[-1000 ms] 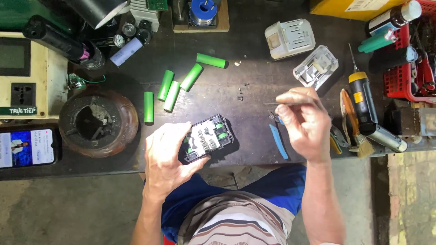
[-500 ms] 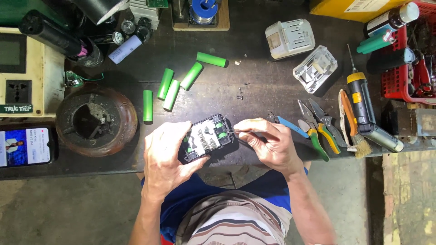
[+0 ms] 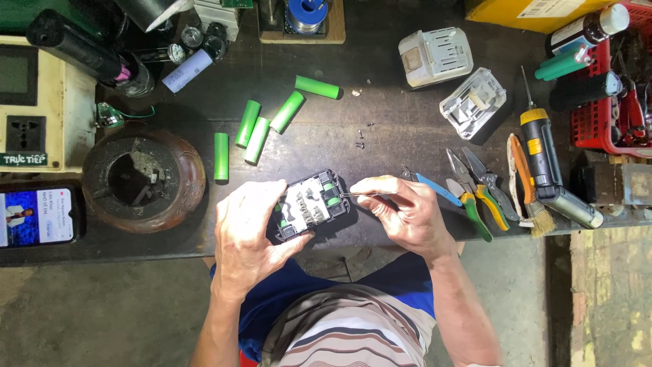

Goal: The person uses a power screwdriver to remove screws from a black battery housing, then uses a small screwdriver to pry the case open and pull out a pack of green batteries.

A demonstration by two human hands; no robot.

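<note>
We see both forearms bare from the elbow down, with no sleeves, gloves, rings or watch on the left hand [image 3: 248, 234] or the right hand [image 3: 407, 211]. Below them we wear a shirt [image 3: 346, 329] striped in white, tan, brown and dark bands, and blue trousers or shorts [image 3: 285, 295] over the lap.

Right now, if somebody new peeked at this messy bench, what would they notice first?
Probably the two hands at the near edge: the left hand grips an opened black battery pack with green cells inside, and the right hand pokes a thin metal tool into it. Next, five loose bright green cylinder cells lie scattered on the dark workbench behind the pack. A round brown bowl-shaped pot sits to the left.
</note>
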